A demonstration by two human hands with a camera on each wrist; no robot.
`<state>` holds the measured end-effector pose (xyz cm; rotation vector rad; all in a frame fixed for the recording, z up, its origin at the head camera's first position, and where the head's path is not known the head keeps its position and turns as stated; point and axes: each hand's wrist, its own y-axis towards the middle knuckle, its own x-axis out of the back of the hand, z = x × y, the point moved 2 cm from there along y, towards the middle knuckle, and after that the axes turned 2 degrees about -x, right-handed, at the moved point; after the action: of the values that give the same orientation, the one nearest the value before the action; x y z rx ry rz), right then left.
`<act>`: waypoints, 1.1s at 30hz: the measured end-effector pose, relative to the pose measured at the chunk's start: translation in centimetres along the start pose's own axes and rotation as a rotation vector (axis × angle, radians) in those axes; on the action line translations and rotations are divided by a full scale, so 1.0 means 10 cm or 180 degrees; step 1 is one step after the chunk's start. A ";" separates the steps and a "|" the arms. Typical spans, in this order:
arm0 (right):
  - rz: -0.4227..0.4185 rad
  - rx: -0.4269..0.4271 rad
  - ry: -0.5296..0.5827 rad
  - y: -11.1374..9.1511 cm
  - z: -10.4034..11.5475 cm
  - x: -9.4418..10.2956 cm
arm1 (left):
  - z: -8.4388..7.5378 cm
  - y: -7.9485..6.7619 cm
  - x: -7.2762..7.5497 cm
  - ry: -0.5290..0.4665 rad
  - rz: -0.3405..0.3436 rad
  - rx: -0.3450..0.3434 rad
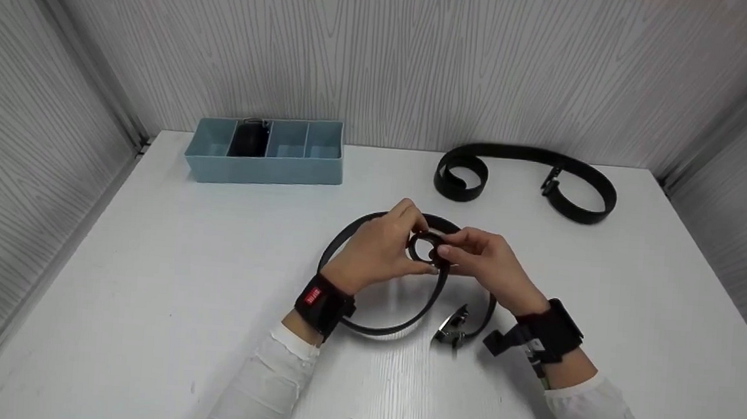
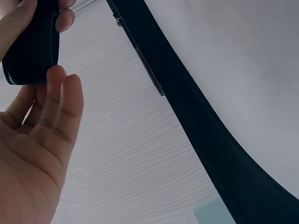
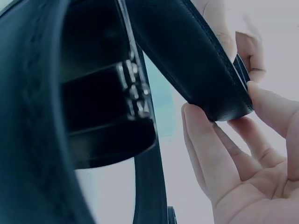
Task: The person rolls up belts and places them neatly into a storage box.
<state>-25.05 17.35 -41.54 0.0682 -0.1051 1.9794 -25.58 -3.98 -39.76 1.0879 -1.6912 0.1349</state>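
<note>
Belt point(image 1: 386, 332), coiled end point(image 3: 205, 79) between both hands point(image 1: 374, 246) point(image 1: 493, 269)

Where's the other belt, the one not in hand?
In the head view, the other belt sits near the back wall, right of the blue tray, beyond the right hand.

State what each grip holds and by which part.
The left grip and right grip both hold one black belt by its coiled end; its buckle is not held.
</note>
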 end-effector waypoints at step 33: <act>-0.0100 0.0102 0.0098 -0.01 0.02 -0.02 | -0.07 0.00 0.12 0.0224 -0.0272 -0.0232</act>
<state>-24.92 17.20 -41.37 0.0598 -0.0522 1.9502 -25.09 -4.28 -38.49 1.0870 -1.5726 0.0559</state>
